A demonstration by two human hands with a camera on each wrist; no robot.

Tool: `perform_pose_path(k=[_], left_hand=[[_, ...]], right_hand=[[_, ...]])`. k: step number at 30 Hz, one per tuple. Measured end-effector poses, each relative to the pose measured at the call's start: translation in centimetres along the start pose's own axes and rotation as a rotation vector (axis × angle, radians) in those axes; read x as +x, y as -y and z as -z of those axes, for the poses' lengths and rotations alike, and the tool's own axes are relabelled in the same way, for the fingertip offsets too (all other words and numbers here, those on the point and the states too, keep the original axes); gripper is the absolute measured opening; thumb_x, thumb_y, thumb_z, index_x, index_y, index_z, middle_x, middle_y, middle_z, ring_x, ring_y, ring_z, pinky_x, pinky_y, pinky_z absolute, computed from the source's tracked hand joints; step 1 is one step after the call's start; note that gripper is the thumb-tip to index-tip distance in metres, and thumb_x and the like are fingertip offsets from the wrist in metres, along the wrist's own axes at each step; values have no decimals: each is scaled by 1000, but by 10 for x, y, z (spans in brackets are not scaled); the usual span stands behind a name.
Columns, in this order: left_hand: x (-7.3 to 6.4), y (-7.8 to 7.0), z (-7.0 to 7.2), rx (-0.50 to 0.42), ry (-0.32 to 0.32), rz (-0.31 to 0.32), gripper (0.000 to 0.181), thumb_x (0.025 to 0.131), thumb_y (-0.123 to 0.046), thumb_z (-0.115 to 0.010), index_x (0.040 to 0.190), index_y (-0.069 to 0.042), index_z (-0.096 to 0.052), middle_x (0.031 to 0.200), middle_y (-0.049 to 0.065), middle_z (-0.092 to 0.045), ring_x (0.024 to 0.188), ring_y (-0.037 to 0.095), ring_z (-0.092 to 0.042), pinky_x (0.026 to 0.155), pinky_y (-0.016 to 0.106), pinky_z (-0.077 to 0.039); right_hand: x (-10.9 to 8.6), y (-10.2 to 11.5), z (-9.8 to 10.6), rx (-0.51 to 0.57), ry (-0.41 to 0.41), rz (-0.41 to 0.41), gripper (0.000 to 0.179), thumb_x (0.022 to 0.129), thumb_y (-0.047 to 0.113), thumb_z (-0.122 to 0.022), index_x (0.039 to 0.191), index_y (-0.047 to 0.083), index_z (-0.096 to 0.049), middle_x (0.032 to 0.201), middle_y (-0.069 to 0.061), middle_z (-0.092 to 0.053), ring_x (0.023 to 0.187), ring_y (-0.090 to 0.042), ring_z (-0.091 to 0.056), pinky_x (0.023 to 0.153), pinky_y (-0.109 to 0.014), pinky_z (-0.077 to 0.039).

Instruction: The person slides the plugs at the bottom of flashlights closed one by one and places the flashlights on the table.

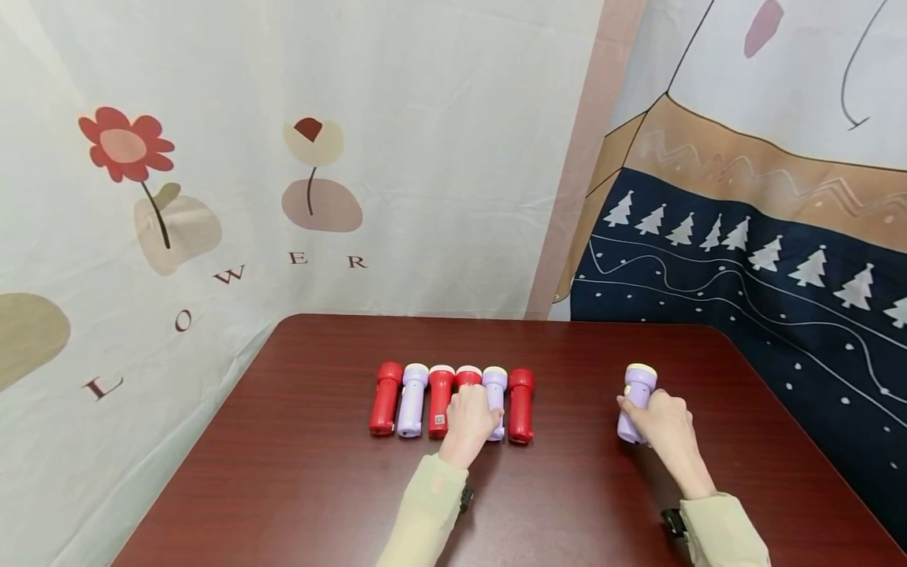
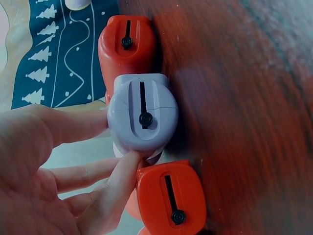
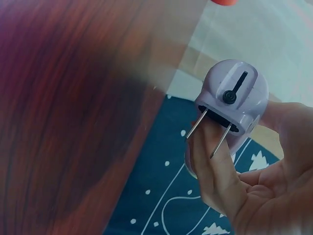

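Red and lavender flashlights lie side by side in a row on the table. Near the row's right end, my left hand [image 1: 466, 417] pinches a lavender flashlight [image 1: 495, 379] between thumb and fingers. To its right lies a red flashlight [image 1: 521, 405]; on its other side another red flashlight [image 1: 468, 375] is partly hidden by that hand. Farther right, my right hand [image 1: 669, 429] grips a second lavender flashlight [image 1: 641, 384], its pale lens end pointing away. Two metal prongs [image 3: 197, 124] stick out of this flashlight in the right wrist view.
The row's left part holds a red flashlight [image 1: 386, 402], a lavender flashlight [image 1: 412, 402] and another red flashlight [image 1: 441, 390]. Everything lies on a dark reddish-brown table [image 1: 283, 488]. Behind it hang a pale flower-print curtain [image 1: 439, 157] and a dark tree-patterned cloth [image 1: 708, 291].
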State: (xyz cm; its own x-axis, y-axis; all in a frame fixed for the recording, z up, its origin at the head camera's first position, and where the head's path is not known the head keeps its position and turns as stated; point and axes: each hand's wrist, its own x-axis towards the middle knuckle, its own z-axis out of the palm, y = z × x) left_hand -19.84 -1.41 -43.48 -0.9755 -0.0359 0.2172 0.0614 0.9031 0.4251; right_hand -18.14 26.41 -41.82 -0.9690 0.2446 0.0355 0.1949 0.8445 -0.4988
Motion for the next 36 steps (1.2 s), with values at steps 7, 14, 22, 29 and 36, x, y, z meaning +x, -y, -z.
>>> perform_pose_path(k=[7,14,22,29,36], left_hand=[[-4,0,-2,-16,-47,-33,30,70,-25,-82,71,-1,-64,69,14,-61,61,32,-62,49,36,-50],[-5,-2,-2,16,-119,-61,32,68,-26,-84,70,-1,-65,66,14,-62,59,32,-62,48,35,-50],[-5,-5,-2,-8,-162,-142,29,70,-27,-83,73,-4,-66,68,11,-63,62,28,-63,51,33,-51],[-7,-14,-4,-161,-136,-286,37,74,-26,-80,101,-4,-68,86,10,-71,72,23,-66,64,31,-55],[-11,-28,-10,-214,-116,-441,46,74,-29,-80,110,-5,-66,100,9,-72,88,21,-69,79,31,-56]], right_hand=[[-2,12,-5,10,-8,22,58,87,41,-60,98,-15,-52,82,-29,-60,59,-28,-56,46,-32,-45],[-4,24,-8,27,-17,42,55,86,39,-61,98,-14,-53,82,-28,-61,59,-26,-57,46,-32,-46],[-4,35,-11,19,-25,65,52,86,39,-62,95,-12,-54,80,-27,-61,60,-28,-57,48,-33,-46],[-5,43,-16,47,-20,63,51,86,38,-62,96,-11,-54,81,-25,-62,60,-25,-56,47,-31,-47],[-5,50,-19,61,-33,74,51,85,40,-63,93,-10,-56,77,-23,-62,58,-24,-56,46,-30,-45]])
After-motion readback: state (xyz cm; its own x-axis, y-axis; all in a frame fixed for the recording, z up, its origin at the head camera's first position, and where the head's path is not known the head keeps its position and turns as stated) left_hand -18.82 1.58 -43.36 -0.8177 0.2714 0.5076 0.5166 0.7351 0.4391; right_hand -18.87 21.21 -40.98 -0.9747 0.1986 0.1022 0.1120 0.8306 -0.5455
